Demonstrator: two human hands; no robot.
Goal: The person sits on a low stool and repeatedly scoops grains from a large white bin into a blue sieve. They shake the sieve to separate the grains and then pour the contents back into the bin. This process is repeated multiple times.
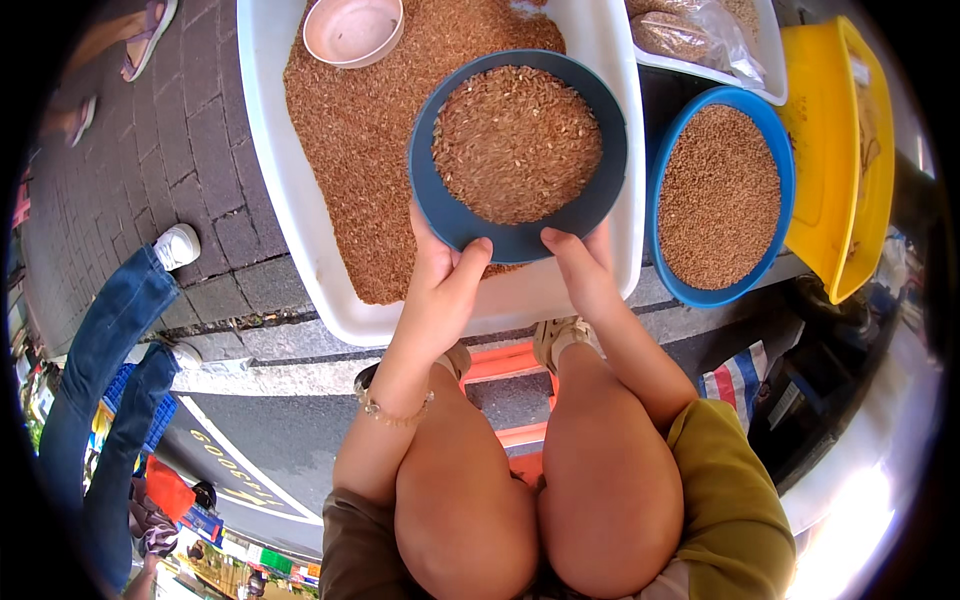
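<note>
Both my hands hold a round dark-blue sieve-like pan (517, 241) by its near rim. My left hand (442, 274) grips it at the lower left, thumb over the edge. On the lower right, my right hand (581, 266) does the same. Reddish-brown husked grain, perhaps red rice (517, 142), lies in the pan and looks slightly blurred in its lower part. Under the pan is a large white plastic tub (300, 232) with a broad bed of the same grain (360, 172). A small pale pink bowl (354, 30) rests on that grain at the far side.
To the right stand a blue basin (720, 296) of small tan grains, a yellow plastic basin (821, 165) tipped on its side, and a white tray (776, 67) with bagged grain. A person in jeans (112, 330) is at left; sandalled feet (142, 41) show farther off.
</note>
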